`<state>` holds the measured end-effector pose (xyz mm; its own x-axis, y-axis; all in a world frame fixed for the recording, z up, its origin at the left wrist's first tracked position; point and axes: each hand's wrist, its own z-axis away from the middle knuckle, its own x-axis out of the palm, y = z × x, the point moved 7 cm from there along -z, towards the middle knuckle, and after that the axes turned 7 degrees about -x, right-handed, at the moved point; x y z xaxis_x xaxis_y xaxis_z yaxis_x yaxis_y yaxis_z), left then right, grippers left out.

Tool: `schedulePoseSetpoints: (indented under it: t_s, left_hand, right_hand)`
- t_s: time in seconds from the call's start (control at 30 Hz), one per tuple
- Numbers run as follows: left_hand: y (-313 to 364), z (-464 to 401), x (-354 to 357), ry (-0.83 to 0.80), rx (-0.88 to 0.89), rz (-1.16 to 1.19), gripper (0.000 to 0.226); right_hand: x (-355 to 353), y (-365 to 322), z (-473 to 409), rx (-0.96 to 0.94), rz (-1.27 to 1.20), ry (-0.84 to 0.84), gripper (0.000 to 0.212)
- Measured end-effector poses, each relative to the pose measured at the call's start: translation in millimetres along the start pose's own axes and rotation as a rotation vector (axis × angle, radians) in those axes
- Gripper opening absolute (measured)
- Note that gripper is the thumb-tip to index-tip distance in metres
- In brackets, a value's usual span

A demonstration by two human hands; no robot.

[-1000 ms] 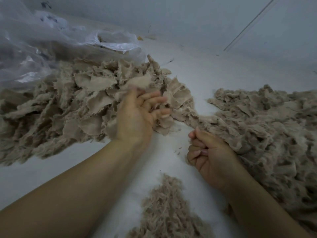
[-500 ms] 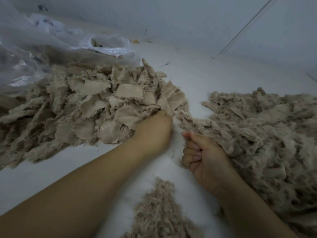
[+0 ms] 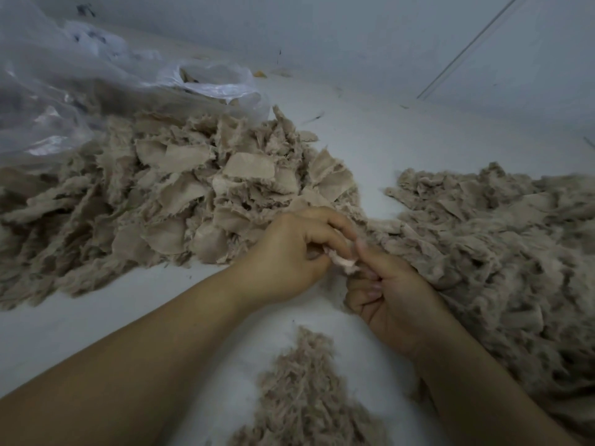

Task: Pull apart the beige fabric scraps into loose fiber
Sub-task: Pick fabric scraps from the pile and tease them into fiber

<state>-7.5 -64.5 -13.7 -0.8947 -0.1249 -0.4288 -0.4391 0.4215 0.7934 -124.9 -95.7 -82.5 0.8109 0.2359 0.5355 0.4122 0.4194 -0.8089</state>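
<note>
A big heap of beige fabric scraps (image 3: 180, 188) lies on the white floor at the left. My left hand (image 3: 289, 255) and my right hand (image 3: 386, 294) meet in the middle, just in front of that heap. Both pinch one small pale scrap (image 3: 343, 262) between their fingertips. A wide mound of frayed, partly pulled fabric (image 3: 502, 246) spreads on the right, touching my right hand's back. A small pile of loose fiber (image 3: 306, 391) sits close to me between my forearms.
A crumpled clear plastic bag (image 3: 80, 82) lies behind the scrap heap at the upper left, with some scraps inside its mouth. A pale wall (image 3: 386, 37) runs along the back. Bare white floor (image 3: 363, 136) shows between the two heaps.
My left hand has drawn back from the scrap heap with a small scrap. My right hand has risen to meet it, and both now pinch that scrap.
</note>
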Motion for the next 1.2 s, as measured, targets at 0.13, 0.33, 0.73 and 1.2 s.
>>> schedulePoseSetpoints:
  t_s: [0.13, 0.33, 0.73, 1.2]
  left_hand:
    - [-14.8, 1.4, -6.5, 0.098, -0.191, 0.324, 0.024]
    - [-51.4, 3.2, -3.1, 0.21, -0.58, 0.582, 0.017]
    - [-57.8, 8.4, 12.0, -0.05, -0.767, 0.618, 0.051]
    - [-49.3, 19.5, 19.8, -0.573, -0.814, 0.494, 0.014]
  right_hand:
    - [-0.7, -0.6, -0.6, -0.037, 0.006, -0.006, 0.016]
    - [-0.7, -0.8, -1.8, -0.074, 0.059, -0.03, 0.008]
    - [-0.9, -3.1, 0.1, -0.106, 0.067, 0.01, 0.016]
    - [-1.5, -1.9, 0.0, -0.099, 0.086, -0.008, 0.012]
